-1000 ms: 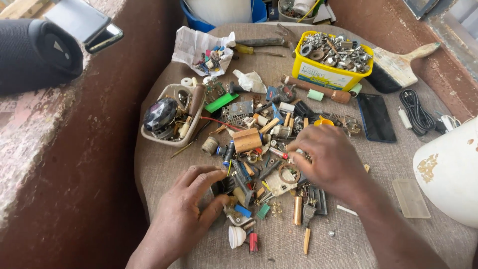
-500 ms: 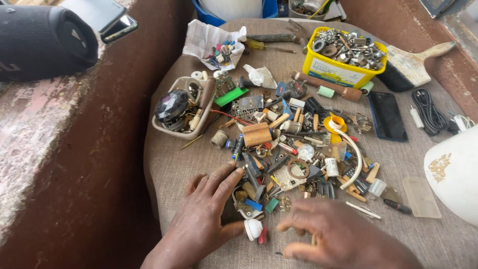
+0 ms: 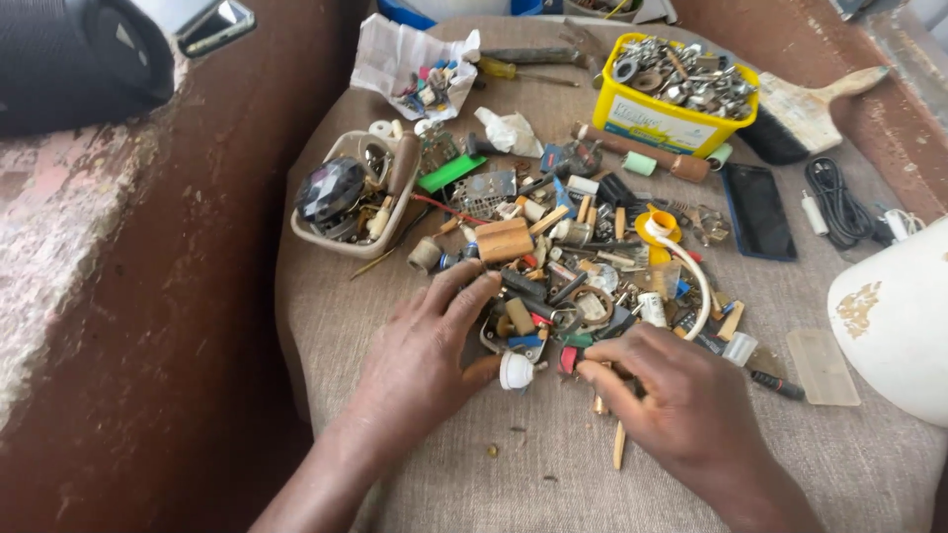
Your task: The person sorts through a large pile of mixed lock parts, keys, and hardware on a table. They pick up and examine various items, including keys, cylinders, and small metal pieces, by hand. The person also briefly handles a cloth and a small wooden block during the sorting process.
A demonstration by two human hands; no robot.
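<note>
your left hand (image 3: 420,350) lies flat and spread on the near left edge of the pile of small parts (image 3: 578,281), fingers (image 3: 464,288) stretched into the bits, thumb beside a white cap (image 3: 514,372); it has hold of nothing. your right hand (image 3: 681,405) rests on the pile's near right edge with fingers curled downward; the index tip touches a small red piece (image 3: 568,358), and you cannot tell whether anything is pinched under the palm. the pile sits in the middle of the cloth-covered desk (image 3: 326,326). at its far left stands a beige tray (image 3: 346,192) with a dark faceted knob, behind it a yellow tub (image 3: 660,109) of metal hardware. a black phone (image 3: 755,209) lies to the right, near a coiled black cable (image 3: 839,202) and a paintbrush (image 3: 800,109).
</note>
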